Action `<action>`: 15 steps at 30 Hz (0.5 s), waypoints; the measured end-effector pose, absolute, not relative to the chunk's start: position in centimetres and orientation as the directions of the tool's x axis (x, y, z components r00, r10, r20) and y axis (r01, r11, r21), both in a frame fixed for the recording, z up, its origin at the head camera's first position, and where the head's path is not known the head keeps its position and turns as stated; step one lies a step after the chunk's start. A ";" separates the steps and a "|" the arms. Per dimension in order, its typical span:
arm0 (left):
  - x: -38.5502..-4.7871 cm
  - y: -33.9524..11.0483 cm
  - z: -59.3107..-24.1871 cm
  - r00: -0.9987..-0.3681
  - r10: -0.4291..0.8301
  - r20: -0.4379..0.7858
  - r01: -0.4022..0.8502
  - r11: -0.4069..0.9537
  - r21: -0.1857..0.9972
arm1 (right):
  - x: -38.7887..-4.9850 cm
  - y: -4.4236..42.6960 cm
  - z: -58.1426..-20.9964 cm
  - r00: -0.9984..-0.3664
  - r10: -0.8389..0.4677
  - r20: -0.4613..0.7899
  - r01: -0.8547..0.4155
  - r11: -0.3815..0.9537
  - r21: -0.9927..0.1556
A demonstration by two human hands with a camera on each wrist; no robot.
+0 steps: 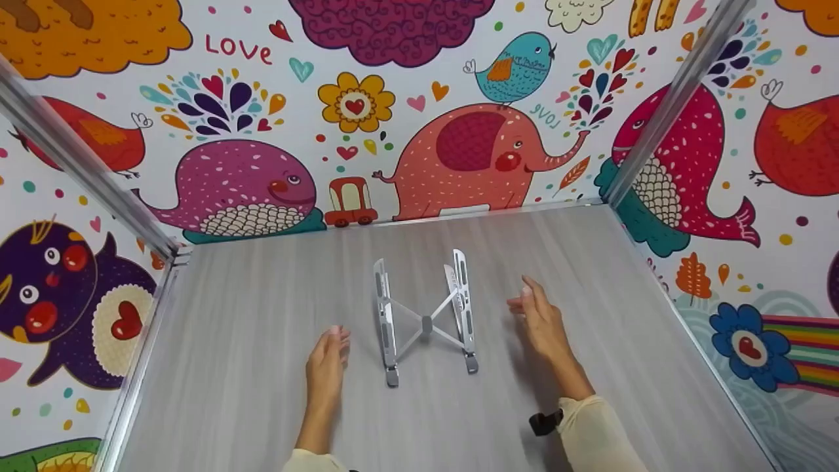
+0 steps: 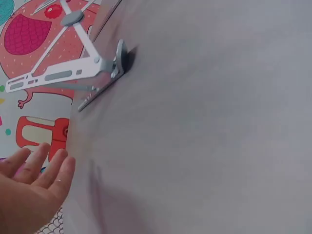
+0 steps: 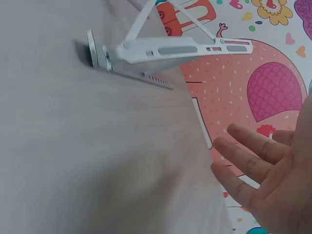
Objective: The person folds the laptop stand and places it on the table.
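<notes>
A silver folding laptop stand (image 1: pixel 427 324) stands unfolded on the table, its two slotted side arms raised and joined by crossed bars with a grey hub. Grey padded feet sit at its near ends. My left hand (image 1: pixel 326 360) is held to the left of the stand, apart from it, with fingers loosely bent and nothing in them. On the other side, my right hand (image 1: pixel 544 324) hovers with fingers extended, also away from the stand. Both wrist views show the stand's side arm (image 2: pixel 70 69) beyond the relaxed fingers (image 3: pixel 246 158) and no contact.
The wood-grain table (image 1: pixel 262 295) is bordered by metal frame rails (image 1: pixel 147 226) at the left and right. Behind and beside it rise walls printed with cartoon animals, including an elephant (image 1: pixel 452 164). A black band (image 1: pixel 545 423) is worn at the right wrist.
</notes>
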State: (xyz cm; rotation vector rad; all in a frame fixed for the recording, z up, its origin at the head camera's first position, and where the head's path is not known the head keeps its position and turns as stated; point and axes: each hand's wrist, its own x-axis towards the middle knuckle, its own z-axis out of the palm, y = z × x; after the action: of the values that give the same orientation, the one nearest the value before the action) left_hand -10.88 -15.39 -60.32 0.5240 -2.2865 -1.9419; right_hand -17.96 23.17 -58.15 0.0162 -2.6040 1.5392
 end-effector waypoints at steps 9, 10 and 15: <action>-11.8 -12.7 -61.4 -0.923 -0.338 -0.183 -0.204 0.029 0.979 | -18.2 20.3 -60.0 -0.995 0.093 0.033 0.002 0.357 -0.934; -11.9 -12.4 -61.5 -0.923 -0.337 -0.185 -0.205 0.024 0.978 | -18.3 20.0 -60.2 -0.995 0.097 0.025 0.010 0.342 -0.940; -12.3 -11.3 -61.7 -0.919 -0.346 -0.190 -0.206 0.010 0.978 | -18.5 18.7 -60.6 -0.993 0.117 -0.012 0.042 0.257 -0.965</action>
State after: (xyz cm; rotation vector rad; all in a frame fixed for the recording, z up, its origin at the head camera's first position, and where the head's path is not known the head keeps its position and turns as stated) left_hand -12.35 -11.33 -61.73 0.5930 -2.1557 -2.0572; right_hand -18.53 18.73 -60.63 -0.1547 -2.4415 1.8717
